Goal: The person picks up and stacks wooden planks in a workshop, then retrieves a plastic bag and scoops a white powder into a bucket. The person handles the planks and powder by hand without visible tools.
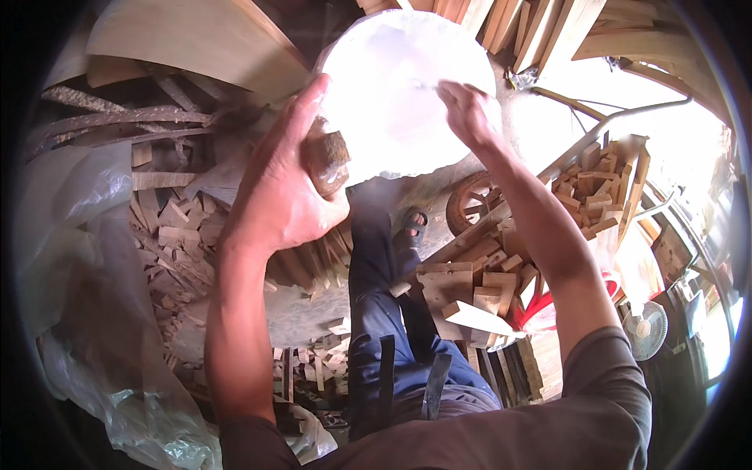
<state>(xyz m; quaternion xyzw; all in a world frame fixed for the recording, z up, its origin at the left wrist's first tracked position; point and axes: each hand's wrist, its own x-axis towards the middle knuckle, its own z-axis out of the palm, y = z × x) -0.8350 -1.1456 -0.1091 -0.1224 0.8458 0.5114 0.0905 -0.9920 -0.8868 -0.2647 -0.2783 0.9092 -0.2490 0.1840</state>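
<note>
The left hand (278, 192) is curled shut around a small brown wooden block (329, 160), thumb up along the rim of a white round disc (395, 94). The block sits at the disc's 8 o'clock edge, pressed against or just beside it; the glare makes the contact hard to judge. The disc itself is held up near 12 o'clock of the view, washed out almost to plain white by the light.

The right hand (470, 113) is at the disc's 3 o'clock side, fingers pinched together on the face of the disc. Whether they hold a thin tool or only touch the surface cannot be told.

Below the disc, at the centre, the person's leg in blue trousers (376, 313) runs down toward 6 o'clock, with a sandalled foot (413, 227) just right of it on the floor. At 9 o'clock lies a heap of wood offcuts (176, 235), and beyond it, toward 8 o'clock, a crumpled clear plastic sheet (94, 313). At 3 o'clock a stack of sawn wooden blocks (599, 188) rests near a small wooden wheel (474, 204). More cut blocks (470, 294) lie at 5 o'clock. A small electric fan (646, 329) stands at 4 o'clock. Curved wooden boards (196, 39) fill the 11 o'clock corner.
</note>
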